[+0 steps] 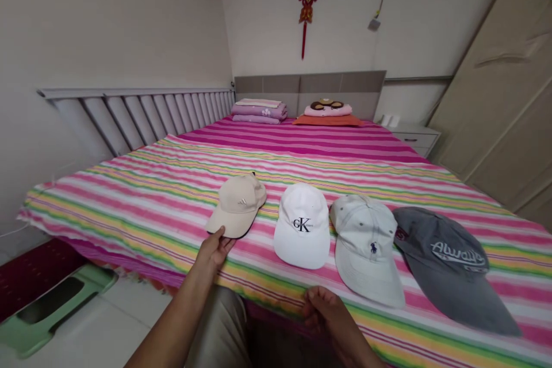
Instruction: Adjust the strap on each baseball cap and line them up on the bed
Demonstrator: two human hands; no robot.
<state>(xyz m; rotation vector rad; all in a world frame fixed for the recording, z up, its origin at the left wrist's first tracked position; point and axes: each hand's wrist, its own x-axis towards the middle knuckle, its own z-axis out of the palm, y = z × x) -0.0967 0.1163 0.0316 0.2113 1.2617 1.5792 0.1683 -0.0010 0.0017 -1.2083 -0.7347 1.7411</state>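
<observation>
With 12 o'clock towards the headboard (345, 91), four caps lie in a row on the striped bed cover (129, 213). The left hand (217, 248) is at the 7 o'clock edge of the beige cap (238, 207), its fingers holding the brim, thumb on top. At 3 to 4 o'clock from that cap, a little apart, is the white cap (302, 244) with black "CK" lettering, brim at 6. Just beside it, further along the same line, sits the pale cap (364, 259) with a small dark emblem; the dark grey cap (448, 267) marked "Always" ends the row, brim towards 5. The right hand (323, 309) is at 6 o'clock from the white cap, apart from it, fingers curled narrow; I can't tell whether they pinch the cover. Folded purple bedding (259, 112) lies around 12.
</observation>
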